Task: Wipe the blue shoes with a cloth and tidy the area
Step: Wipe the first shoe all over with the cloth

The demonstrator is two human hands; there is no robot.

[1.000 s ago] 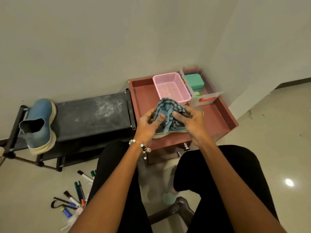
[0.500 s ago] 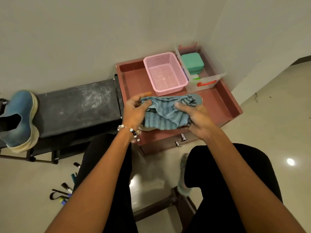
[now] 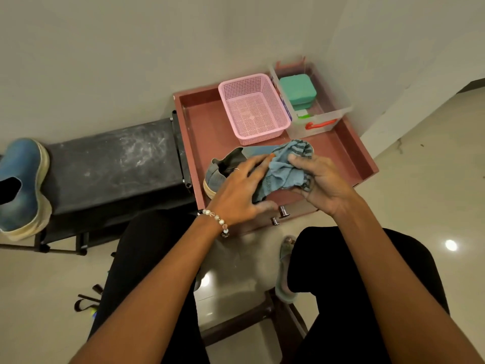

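Note:
One blue shoe point(image 3: 223, 166) with a pale sole lies on the pink table point(image 3: 202, 122), heel to the left. My left hand point(image 3: 241, 190) rests on its middle and holds it down. A blue striped cloth point(image 3: 286, 169) covers the toe half. My right hand point(image 3: 320, 182) grips that cloth from the right. The second blue shoe point(image 3: 21, 185) stands on the black bench point(image 3: 112, 164) at the far left, away from both hands.
An empty pink mesh basket point(image 3: 253, 109) and a clear bin point(image 3: 320, 122) with a green case point(image 3: 298, 89) stand at the table's back. Straps and pens point(image 3: 86, 302) lie on the floor at lower left. My knees sit below the table's front edge.
The cloth, bunched between both hands one second ago, was spread over the shoe and has shifted right to the toe. The shoe's heel now shows. My left hand moved onto the shoe.

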